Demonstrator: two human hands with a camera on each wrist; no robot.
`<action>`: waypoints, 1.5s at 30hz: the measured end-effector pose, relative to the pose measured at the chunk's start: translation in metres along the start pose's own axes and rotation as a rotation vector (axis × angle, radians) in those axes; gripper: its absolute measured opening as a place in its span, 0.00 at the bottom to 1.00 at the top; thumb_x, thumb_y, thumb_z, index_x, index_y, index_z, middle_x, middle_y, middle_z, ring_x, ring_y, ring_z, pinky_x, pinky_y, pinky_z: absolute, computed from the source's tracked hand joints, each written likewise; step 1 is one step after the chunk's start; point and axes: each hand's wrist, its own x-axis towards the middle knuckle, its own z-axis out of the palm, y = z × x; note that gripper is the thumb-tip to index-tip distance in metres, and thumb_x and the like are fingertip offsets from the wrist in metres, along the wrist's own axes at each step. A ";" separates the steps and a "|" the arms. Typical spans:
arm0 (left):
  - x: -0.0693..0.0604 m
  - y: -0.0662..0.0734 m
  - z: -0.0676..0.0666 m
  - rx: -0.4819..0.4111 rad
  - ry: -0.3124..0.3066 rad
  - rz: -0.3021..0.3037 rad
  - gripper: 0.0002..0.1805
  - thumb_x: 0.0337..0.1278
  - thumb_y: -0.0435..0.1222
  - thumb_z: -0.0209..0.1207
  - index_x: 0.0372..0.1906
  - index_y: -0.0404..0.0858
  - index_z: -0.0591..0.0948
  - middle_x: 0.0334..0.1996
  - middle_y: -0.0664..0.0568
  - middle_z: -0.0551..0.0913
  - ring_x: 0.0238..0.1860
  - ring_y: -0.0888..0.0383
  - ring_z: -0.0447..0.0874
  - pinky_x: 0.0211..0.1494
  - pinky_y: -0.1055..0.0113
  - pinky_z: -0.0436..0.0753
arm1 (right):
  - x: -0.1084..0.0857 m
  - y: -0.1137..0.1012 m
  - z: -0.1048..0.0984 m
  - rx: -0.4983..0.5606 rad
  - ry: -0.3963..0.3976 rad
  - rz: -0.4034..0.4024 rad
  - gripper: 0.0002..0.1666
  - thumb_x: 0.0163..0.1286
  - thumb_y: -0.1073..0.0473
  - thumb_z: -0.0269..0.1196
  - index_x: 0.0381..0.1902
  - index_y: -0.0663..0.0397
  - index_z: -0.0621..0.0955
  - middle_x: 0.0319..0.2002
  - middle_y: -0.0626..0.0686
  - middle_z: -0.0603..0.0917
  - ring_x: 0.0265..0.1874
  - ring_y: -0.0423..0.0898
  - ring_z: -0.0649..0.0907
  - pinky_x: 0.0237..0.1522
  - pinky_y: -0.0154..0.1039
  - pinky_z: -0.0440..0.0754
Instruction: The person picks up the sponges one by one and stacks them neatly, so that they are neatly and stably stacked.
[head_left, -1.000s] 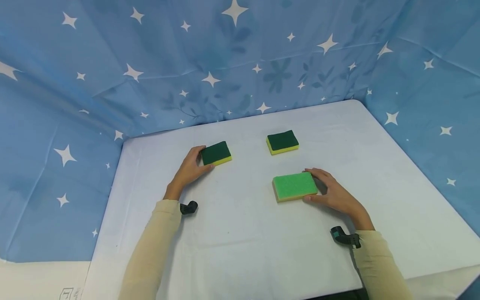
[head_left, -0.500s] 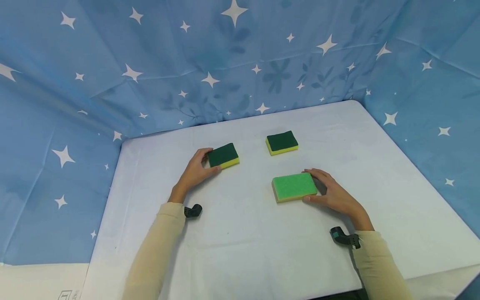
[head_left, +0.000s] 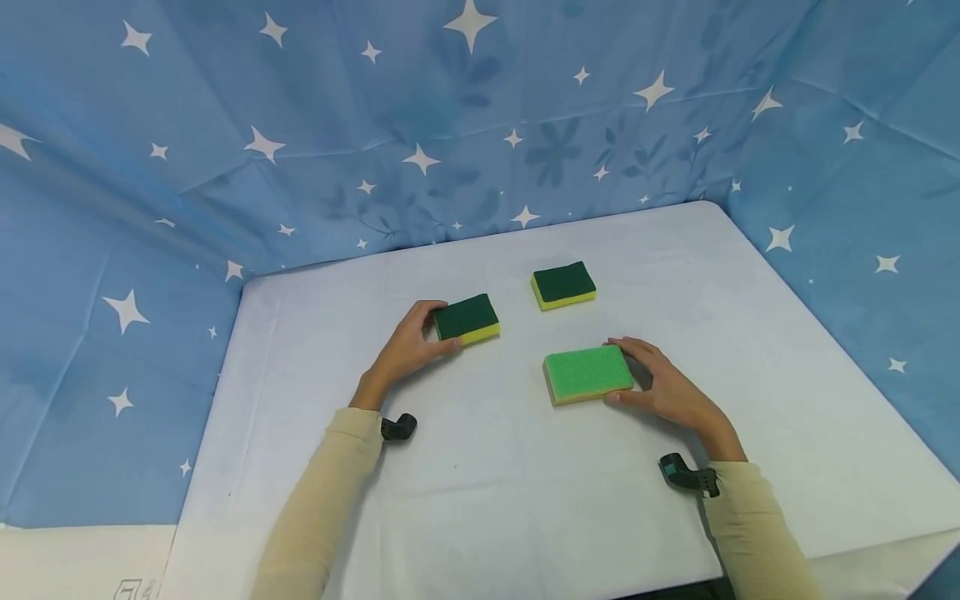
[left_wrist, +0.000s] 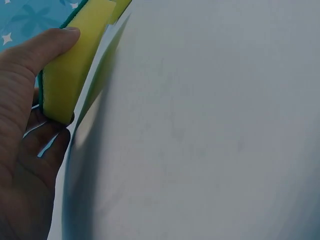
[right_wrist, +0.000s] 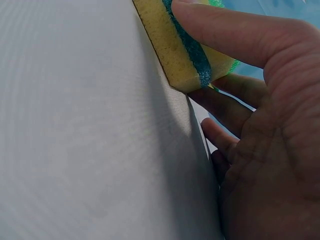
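Observation:
My left hand point(head_left: 412, 342) pinches a dark green and yellow sponge point(head_left: 467, 315) between thumb and fingers, green side up. In the left wrist view, the thumb lies on the yellow side of this sponge point(left_wrist: 75, 60), and a thin gap shows between it and the table. My right hand point(head_left: 667, 387) grips a bright green-topped sponge point(head_left: 588, 372) at its right end. Seen from the right wrist, a yellow sponge with a blue-green layer point(right_wrist: 167, 45) sits beneath it, so two appear stacked. The right thumb presses the side; some fingertips are hidden behind.
Another dark green and yellow sponge point(head_left: 564, 285) lies farther back on the white-covered table point(head_left: 465, 500), between and beyond the hands. A blue star-patterned curtain point(head_left: 450, 108) borders the table's back and sides. Each wrist wears a small black camera.
My left hand has moved right and slightly nearer, carrying the dark green sponge toward the bright green one. The right hand and the back sponge have stayed in place.

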 end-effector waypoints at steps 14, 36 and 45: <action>0.005 0.019 0.029 -0.068 -0.024 0.046 0.39 0.63 0.47 0.74 0.73 0.37 0.72 0.69 0.44 0.75 0.64 0.47 0.78 0.69 0.51 0.78 | 0.000 0.001 0.000 -0.011 0.003 -0.001 0.54 0.68 0.45 0.77 0.84 0.51 0.64 0.81 0.68 0.58 0.80 0.73 0.56 0.71 0.80 0.55; 0.018 0.066 0.075 -0.109 -0.091 0.171 0.36 0.66 0.44 0.73 0.72 0.37 0.71 0.67 0.48 0.73 0.64 0.54 0.78 0.71 0.63 0.77 | 0.000 0.002 0.001 -0.012 0.003 0.003 0.55 0.68 0.45 0.77 0.84 0.53 0.64 0.81 0.69 0.56 0.80 0.73 0.55 0.71 0.81 0.54; 0.020 0.082 0.091 -0.105 -0.122 0.243 0.38 0.66 0.44 0.72 0.74 0.37 0.69 0.68 0.47 0.71 0.66 0.55 0.76 0.71 0.64 0.75 | -0.002 0.000 0.001 -0.017 0.009 0.009 0.54 0.68 0.45 0.77 0.83 0.53 0.64 0.81 0.68 0.57 0.80 0.73 0.55 0.71 0.80 0.54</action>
